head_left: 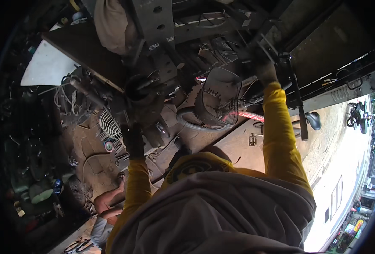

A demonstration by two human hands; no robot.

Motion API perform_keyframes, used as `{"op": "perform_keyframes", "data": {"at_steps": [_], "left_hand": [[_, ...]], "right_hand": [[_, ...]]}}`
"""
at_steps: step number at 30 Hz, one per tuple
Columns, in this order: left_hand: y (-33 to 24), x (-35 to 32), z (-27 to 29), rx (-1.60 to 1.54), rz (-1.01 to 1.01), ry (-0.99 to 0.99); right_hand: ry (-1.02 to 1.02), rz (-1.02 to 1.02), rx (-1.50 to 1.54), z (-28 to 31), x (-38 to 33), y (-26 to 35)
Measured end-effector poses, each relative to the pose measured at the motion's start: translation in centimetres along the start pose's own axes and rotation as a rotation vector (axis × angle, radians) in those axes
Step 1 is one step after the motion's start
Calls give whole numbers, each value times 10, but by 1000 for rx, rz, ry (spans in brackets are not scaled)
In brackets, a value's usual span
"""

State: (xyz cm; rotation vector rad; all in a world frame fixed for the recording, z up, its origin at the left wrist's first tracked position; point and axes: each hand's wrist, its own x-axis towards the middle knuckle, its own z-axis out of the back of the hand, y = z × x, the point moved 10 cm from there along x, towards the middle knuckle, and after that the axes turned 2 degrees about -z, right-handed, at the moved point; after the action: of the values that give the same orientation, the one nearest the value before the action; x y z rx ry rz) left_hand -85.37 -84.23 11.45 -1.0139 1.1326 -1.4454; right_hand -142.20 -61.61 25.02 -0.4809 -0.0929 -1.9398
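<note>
My left hand (133, 142), in what looks like a dark glove, reaches up at the lower edge of a dark metal machine part (145, 106). Its fingers are lost in shadow, so its grip does not show. Up at the right, my right hand (265, 71) is at a dark metal assembly, smeared by motion; whether it holds anything cannot be made out. Beside it, a long black bar (297, 93) slants downward. Above the machine part stands a grey metal column with round holes (153, 21).
Below the hands is a bicycle with a red frame (249, 115), mesh basket (219, 95) and black saddle (313, 121). A white wire coil (110, 125) lies left of centre. Another person's bent leg (108, 199) is at lower left. A cloth (110, 27) hangs at the top.
</note>
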Motion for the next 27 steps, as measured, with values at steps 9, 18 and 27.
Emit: {"op": "perform_keyframes", "data": {"at_steps": [9,18,27], "left_hand": [[-14,9,2,509,-184,11],[78,5,17,-111,426,145],[58,12,20,84,277,-29]], "right_hand": [[59,-16,15,-33,65,-39],[176,-101,71,-21,67,-42],[211,-129,128,-28,68,-59]]}}
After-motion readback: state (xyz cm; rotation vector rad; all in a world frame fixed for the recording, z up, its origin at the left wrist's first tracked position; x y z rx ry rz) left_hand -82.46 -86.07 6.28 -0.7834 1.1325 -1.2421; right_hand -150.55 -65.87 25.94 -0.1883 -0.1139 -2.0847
